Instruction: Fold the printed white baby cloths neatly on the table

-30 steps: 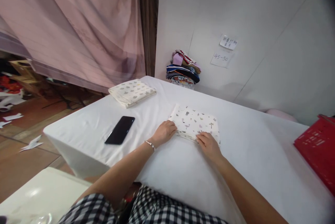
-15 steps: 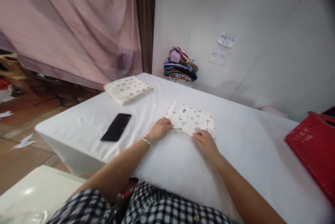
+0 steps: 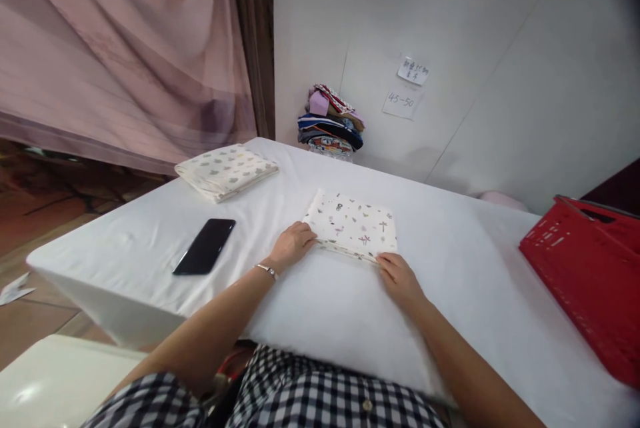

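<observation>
A folded white cloth (image 3: 353, 223) printed with small plants, palms and a flamingo lies flat in front of me. At its near left corner, my left hand (image 3: 293, 245) is closed on the edge, with a silver band around the wrist. My right hand (image 3: 400, 279) pinches the near right corner, thumb on top. The fingers under the fabric are hidden in both hands. Left of the cloth, a black phone (image 3: 205, 246) rests on the table. Behind the phone is a second folded cloth (image 3: 227, 171), cream with a grey leaf-like print.
The table (image 3: 465, 268) has a white cover. A red plastic basket (image 3: 585, 281) stands at its right end. Beyond the far edge is a pile of folded clothes (image 3: 330, 121) against the wall, near paper signs (image 3: 403, 101). A pale stool (image 3: 65, 375) is at lower left.
My right hand has slid outward along the near edge to the cloth's right corner. My left hand keeps its hold at the left corner. The view has turned slightly right.
</observation>
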Motion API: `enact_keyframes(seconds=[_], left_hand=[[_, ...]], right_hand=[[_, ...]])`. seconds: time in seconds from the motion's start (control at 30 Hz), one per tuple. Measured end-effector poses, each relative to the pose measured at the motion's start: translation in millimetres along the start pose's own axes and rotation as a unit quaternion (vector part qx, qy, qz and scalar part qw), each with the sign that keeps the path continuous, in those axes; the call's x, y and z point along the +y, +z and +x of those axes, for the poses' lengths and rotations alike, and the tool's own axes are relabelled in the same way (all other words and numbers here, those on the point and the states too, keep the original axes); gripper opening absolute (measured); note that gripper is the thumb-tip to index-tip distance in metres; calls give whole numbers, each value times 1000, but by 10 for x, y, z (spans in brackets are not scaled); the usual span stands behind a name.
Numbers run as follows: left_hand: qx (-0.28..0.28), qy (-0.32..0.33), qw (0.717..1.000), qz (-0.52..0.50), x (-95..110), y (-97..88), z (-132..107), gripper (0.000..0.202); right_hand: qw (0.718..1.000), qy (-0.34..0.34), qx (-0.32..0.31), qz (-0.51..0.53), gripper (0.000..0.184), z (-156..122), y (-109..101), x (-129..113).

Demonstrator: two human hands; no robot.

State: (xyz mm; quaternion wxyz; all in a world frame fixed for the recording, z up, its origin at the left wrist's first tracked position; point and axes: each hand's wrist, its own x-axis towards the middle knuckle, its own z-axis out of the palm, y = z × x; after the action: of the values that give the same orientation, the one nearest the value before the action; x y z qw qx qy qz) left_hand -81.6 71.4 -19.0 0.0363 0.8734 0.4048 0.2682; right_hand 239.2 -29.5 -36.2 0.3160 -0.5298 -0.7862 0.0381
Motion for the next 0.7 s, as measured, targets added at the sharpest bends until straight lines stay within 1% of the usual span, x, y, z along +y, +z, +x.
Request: enact_keyframes(seconds=[0.03,0.1,0.17,0.23,0.27,0.3,0.37,0.43,0.47,0.5,0.53,0.6,0.7], left_hand=[[-6,-14,1000,-2,21,-24,22,27],[-15,-65,998,6,90,-71,127,32],[-9,-113,993,33,183,-97,311,32],[7,-124,990,62,267,-78,533,28],[9,-117,990,72,292,-47,634,28],[0,-114,990,79,300,-3,716,30],[-49,-138,986,79,265,110,801,41],[-108,-189,974,63,181,224,782,53],[-127,-211,968,53,134,271,749,57],[-135,-221,965,46,91,307,710,60],[-137,-223,964,42,56,331,674,62],[-138,-222,964,39,15,344,627,62],[-161,-232,959,26,20,294,645,63]], right_hand=[[1000,22,6,15,29,21,-18,-8],[997,57,32,40,30,135,-43,-35],[994,73,66,41,32,360,-43,-80],[994,78,79,12,36,658,-12,-130],[994,83,67,-11,38,808,13,-148],[994,93,42,-34,42,942,42,-154],[986,141,-29,-89,51,1124,104,-119],[963,215,-93,-133,59,1172,162,-29],[950,249,-115,-146,62,1156,187,27],[940,274,-130,-153,64,1126,209,83],[935,287,-139,-156,66,1090,228,134],[932,291,-146,-157,68,1027,255,209],[932,288,-156,-154,69,995,260,234]])
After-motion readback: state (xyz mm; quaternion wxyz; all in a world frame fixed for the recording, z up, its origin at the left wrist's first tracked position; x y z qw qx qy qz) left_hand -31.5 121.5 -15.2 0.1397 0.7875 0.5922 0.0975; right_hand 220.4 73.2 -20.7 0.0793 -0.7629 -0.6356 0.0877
